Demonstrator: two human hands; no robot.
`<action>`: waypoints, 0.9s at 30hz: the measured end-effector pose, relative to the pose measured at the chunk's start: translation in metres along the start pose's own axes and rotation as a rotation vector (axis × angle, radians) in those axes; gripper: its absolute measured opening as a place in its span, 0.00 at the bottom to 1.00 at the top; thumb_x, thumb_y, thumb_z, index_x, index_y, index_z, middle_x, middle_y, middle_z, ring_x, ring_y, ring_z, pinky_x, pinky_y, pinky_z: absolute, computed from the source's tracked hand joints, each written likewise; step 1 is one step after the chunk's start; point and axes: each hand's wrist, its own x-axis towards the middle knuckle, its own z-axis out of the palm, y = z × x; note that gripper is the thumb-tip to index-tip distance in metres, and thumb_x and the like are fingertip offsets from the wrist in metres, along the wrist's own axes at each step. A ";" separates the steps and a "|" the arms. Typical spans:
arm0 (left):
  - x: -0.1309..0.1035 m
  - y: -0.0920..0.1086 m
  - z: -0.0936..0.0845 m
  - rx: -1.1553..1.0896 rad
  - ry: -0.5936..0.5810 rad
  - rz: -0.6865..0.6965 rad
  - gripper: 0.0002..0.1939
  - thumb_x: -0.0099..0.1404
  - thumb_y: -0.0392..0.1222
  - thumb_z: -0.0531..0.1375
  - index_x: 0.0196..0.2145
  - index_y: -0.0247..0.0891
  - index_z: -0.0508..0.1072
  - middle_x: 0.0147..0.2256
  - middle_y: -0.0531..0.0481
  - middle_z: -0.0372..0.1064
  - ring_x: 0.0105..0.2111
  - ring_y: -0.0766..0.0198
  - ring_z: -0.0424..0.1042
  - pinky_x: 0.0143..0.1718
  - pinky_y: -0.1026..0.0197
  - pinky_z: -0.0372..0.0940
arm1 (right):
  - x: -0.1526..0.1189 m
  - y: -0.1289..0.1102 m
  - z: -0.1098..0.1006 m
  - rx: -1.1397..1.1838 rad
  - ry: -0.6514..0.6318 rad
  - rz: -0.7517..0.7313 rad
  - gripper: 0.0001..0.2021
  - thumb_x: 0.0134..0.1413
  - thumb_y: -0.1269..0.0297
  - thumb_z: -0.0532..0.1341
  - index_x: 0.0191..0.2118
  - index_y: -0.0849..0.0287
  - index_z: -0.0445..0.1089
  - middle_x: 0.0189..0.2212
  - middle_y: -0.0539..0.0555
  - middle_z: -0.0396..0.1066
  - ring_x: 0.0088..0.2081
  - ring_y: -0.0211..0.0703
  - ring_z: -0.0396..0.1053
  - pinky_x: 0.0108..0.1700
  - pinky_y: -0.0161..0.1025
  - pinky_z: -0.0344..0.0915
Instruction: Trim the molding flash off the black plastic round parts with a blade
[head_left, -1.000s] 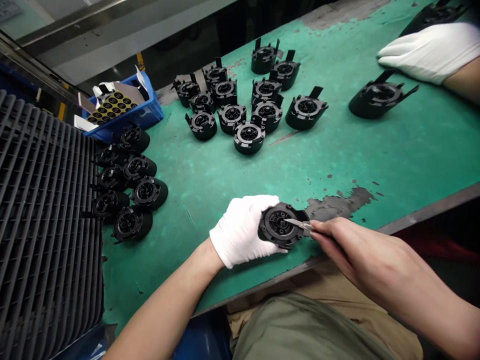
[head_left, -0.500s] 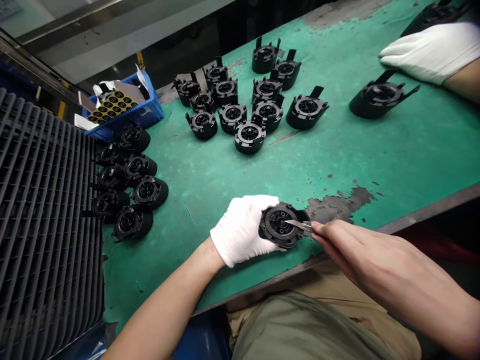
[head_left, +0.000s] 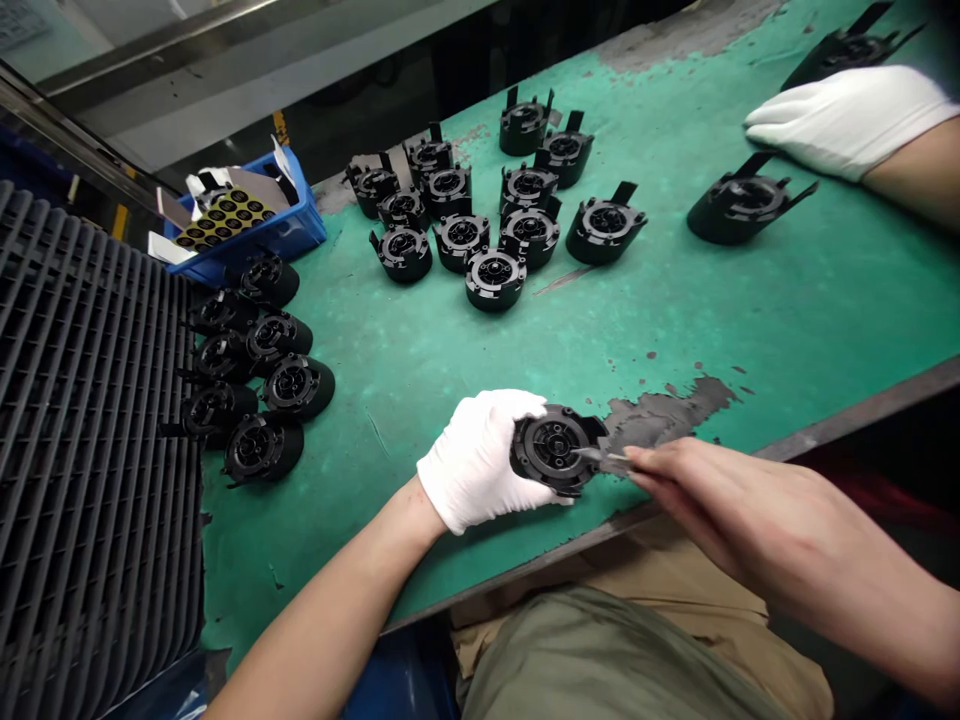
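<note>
over green table (head_left: 405, 345), left grip (head_left: 480, 462) clasping one housing (head_left: 553, 442), right grip (head_left: 712, 500) pinching one tool (head_left: 613, 461)

Head-worn view, forward and down

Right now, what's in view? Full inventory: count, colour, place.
Tabletop: one, green with grey worn patches, centre
Middle housings: about twelve, black, upper centre
Left housings: at least seven, black, tabletop's left end
Right housings: two, black, upper right
Held housing: one, black, front centre
Pointed tool: one, silvery, at held housing's face
Bin: one, blue, upper left
Sticker sheet: at least one, yellow and black, in bin
Slatted stack: black, left edge; layers uncountable
Co-worker's hand: one, white-gloved, upper right
Left hand: one, white-gloved, gripping held housing
Right hand: one, bare, holding tool
</note>
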 end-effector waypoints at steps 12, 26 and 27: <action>-0.002 -0.009 0.005 -0.030 0.019 -0.092 0.52 0.42 0.69 0.96 0.52 0.47 0.76 0.65 0.34 0.88 0.66 0.33 0.90 0.72 0.30 0.83 | 0.010 0.030 0.018 -0.141 -0.093 -0.062 0.21 0.93 0.62 0.57 0.74 0.54 0.83 0.41 0.58 0.83 0.37 0.51 0.81 0.37 0.47 0.71; 0.015 0.011 -0.013 0.024 -0.170 -0.030 0.29 0.64 0.66 0.88 0.48 0.46 0.84 0.49 0.46 0.90 0.50 0.43 0.90 0.54 0.47 0.80 | 0.023 0.043 0.020 -0.219 -0.080 -0.261 0.27 0.82 0.79 0.54 0.72 0.56 0.82 0.41 0.54 0.78 0.38 0.49 0.74 0.41 0.47 0.65; 0.015 0.011 -0.012 0.019 -0.164 -0.020 0.28 0.65 0.65 0.88 0.48 0.46 0.84 0.49 0.46 0.90 0.50 0.43 0.90 0.55 0.46 0.80 | 0.023 0.042 0.019 -0.234 -0.080 -0.277 0.28 0.80 0.81 0.54 0.72 0.57 0.81 0.42 0.54 0.78 0.38 0.48 0.73 0.41 0.46 0.65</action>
